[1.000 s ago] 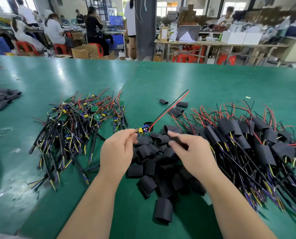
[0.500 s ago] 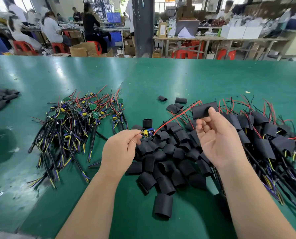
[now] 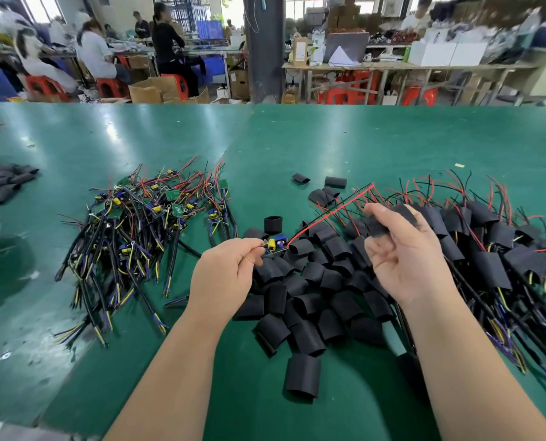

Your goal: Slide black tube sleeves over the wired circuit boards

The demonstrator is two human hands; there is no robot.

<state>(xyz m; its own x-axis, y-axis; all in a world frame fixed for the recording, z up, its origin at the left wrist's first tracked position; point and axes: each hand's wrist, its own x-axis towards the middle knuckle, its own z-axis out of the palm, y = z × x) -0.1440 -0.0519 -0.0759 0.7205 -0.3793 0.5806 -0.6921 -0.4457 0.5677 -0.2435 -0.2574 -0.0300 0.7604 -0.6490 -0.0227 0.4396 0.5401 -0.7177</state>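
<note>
Pinching one wired circuit board (image 3: 276, 245) in left hand (image 3: 224, 275), thumb and forefinger curled on its near end, blue and yellow parts facing up, just above the heap of loose sleeves (image 3: 313, 297). Gripping one black tube sleeve (image 3: 389, 218) in right hand (image 3: 405, 259), palm turned toward the camera, thumb and upper fingers closed on it, lower fingers loosely bent. Holding sleeve and board apart, sleeve to the right of and beyond the board, not yet over it. Trailing red and black wires (image 3: 329, 214) from the board's far end, up and to the right, just beside the right thumb.

Working over a green desk (image 3: 297, 138):
- between the forearms, flattened loose sleeves, with an upright sleeve (image 3: 273, 224) just beyond the board and a lone sleeve (image 3: 302, 375) nearest the camera;
- left of left hand, pile of bare boards (image 3: 144, 224) with tangled wires;
- right of right hand, pile of sleeved boards (image 3: 504, 249), red wires sticking out;
- at far left edge, smaller sleeve heap (image 3: 1, 183), well apart.
</note>
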